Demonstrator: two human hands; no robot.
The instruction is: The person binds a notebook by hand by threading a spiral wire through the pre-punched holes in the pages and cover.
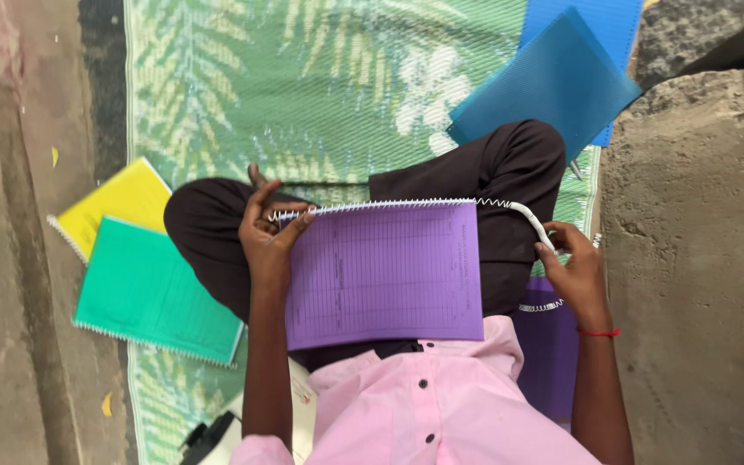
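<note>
yellow book [122, 200]: lies flat on the mat [320, 77], well to the left of the left hand, its coil edge at the lower left; partly under the green one.
green book [152, 293]: flat, overlapping the yellow book's lower corner, near the left elbow; seemingly set aside within reach.
left hand [267, 234]: the grip is closed, fingertips pinching the coil's left end at the top corner of the purple book, which looks to steady that corner.
purple book [385, 275]: rests on the lap, between the two hands, coil edge away from the body; the knees prop it.
coil [372, 207]: white wire, threaded along the top edge, its right end running free past the book's corner.
right hand [574, 271]: the grip is closed on the coil's loose right end, just right of the book, apparently to turn or guide it.
purple cover [548, 344]: below the right hand, beside the leg.
blue covers [553, 77]: stacked beyond the right knee.
count: one yellow, one green, two purple pieces, two blue, one coil in hand.
</note>
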